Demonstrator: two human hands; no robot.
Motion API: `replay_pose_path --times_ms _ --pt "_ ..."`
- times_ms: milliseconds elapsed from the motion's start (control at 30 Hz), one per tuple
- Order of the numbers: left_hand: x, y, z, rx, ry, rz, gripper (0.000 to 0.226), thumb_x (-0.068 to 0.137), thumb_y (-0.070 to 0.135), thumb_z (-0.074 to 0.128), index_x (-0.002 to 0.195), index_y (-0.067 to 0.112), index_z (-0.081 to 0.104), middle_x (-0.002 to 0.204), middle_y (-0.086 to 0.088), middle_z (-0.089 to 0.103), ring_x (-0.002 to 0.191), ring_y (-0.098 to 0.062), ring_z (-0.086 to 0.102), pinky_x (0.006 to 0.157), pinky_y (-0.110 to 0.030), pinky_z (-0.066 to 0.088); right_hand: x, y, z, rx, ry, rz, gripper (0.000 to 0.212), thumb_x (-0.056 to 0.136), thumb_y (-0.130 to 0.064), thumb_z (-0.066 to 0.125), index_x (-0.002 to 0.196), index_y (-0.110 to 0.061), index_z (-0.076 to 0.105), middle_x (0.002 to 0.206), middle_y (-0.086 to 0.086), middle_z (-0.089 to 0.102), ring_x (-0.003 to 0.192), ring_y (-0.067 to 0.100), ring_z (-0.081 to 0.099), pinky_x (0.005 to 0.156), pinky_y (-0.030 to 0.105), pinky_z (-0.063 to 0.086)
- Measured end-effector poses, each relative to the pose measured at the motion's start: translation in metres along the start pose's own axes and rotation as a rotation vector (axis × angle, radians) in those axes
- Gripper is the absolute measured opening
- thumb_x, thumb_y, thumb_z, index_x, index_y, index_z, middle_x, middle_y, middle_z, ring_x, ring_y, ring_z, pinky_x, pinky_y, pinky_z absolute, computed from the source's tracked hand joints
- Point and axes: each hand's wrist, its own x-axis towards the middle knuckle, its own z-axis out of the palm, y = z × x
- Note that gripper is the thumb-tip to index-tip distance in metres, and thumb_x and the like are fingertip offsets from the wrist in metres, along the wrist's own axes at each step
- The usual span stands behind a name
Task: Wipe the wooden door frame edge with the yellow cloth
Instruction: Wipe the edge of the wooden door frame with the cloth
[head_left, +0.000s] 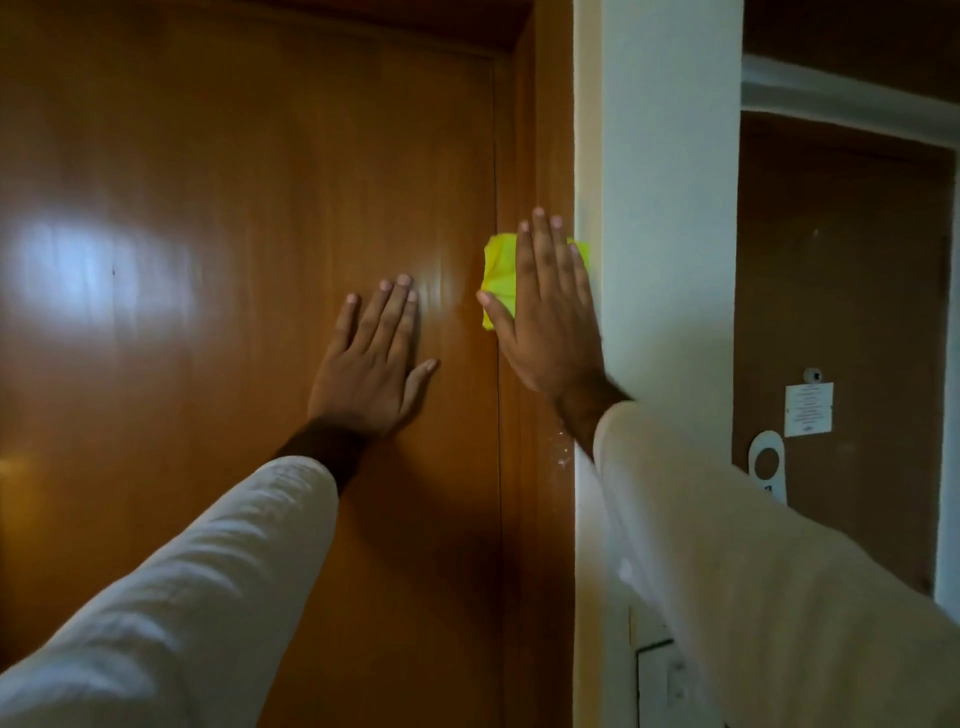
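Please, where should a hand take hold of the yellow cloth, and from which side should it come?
Grip the bunched left part of the yellow cloth, coming from the door side. That part sticks out past the right hand, which presses the rest flat on the door frame; the white wall probably blocks the other side.

Both arms in long off-white sleeves (753, 545) (loose, textured weave); hands and wrists bare.
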Motion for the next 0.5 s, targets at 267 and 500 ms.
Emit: replay_pose_path --times_ms 267,500 --pt "0.000 -0.002 0.004 0.012 0.006 0.002 0.081 0.108 0.058 0.019 0.167 0.003 0.013 0.177 -0.016 0.011 0.165 -0.032 0.011 0.133 -0.054 0.011 -0.071 -0.012 0.011 0.023 -0.035 0.107 0.072 0.107 -0.052 0.034 0.164 -0.013 0.014 0.174 0.009 0.010 0.162 0.028 0.005 0.130 0.046 0.015" --pt "0.000 -0.001 -0.001 0.004 0.006 0.007 0.081 0.108 0.057 0.017 0.167 0.002 0.013 0.177 -0.017 0.010 0.165 -0.032 0.011 0.133 -0.055 0.011 -0.232 -0.023 0.037 0.003 -0.151 0.127 0.074 0.105 -0.054 0.035 0.164 -0.016 0.010 0.173 0.004 0.007 0.162 0.023 0.005 0.129 0.046 0.018"
